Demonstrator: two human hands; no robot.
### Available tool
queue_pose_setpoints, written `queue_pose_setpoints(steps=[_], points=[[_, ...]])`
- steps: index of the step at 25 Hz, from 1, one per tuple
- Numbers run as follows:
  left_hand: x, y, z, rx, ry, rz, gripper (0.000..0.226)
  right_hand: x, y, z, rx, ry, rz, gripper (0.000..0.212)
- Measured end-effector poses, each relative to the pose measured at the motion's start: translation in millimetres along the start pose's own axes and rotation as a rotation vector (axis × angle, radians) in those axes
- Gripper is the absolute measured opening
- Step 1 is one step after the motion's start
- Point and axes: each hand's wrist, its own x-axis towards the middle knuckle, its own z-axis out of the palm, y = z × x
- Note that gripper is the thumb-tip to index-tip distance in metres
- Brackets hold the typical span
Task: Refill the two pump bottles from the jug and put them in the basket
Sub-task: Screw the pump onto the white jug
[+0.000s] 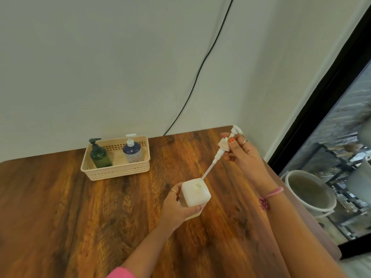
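On the wooden worktop the left hand wraps round a white, square-shouldered jug, its grip closed on the jug's near side, with the jug's base on or just above the wood. The jug's round mouth faces up and is open. The right hand is raised beyond the jug and to its right, its grip pinched shut on a white pump head. The pump's thin dip tube slants down towards the jug, with its tip at the jug's far top edge, beside the mouth.

Well beyond the jug, to its left and near the wall, sits a cream basket. Two pump bottles stand upright inside it: a dark green bottle at its left end and a blue bottle with a white pump at its right end, apart from each other.
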Motion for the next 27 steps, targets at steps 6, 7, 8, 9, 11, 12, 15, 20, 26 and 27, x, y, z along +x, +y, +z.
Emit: queue_pose_setpoints(steps=[6,7,8,9,11,12,15,20,26,27], points=[[6,27,-9,-0.018,0.033,0.071,0.079,-1,2,19,-0.095,-0.150,-0.066,0.024],[7,30,-10,-0.020,0.043,0.078,0.079,-1,1,20,-0.115,-0.166,-0.075,0.025],[8,33,-11,-0.020,0.053,0.083,0.078,-1,1,21,-0.129,-0.176,-0.078,0.024],[9,35,-12,-0.019,0.059,0.086,0.077,-1,2,22,-0.135,-0.184,-0.077,0.023],[10,40,-13,-0.027,0.063,0.092,0.078,0,1,24,-0.137,-0.193,-0.072,0.023],[11,42,-14,-0.036,0.064,0.093,0.078,0,1,25,-0.141,-0.200,-0.071,0.026],[12,48,-15,-0.050,0.064,0.089,0.080,-1,-1,27,-0.209,-0.216,-0.103,0.043],[15,58,-17,-0.084,0.054,0.089,0.082,-3,2,28,-0.270,-0.230,-0.081,0.029],[15,65,-16,-0.071,0.068,0.115,0.081,-1,1,29,-0.268,-0.099,-0.097,0.033],[15,66,-15,-0.059,0.073,0.117,0.081,0,1,30,-0.273,-0.079,-0.081,0.040]])
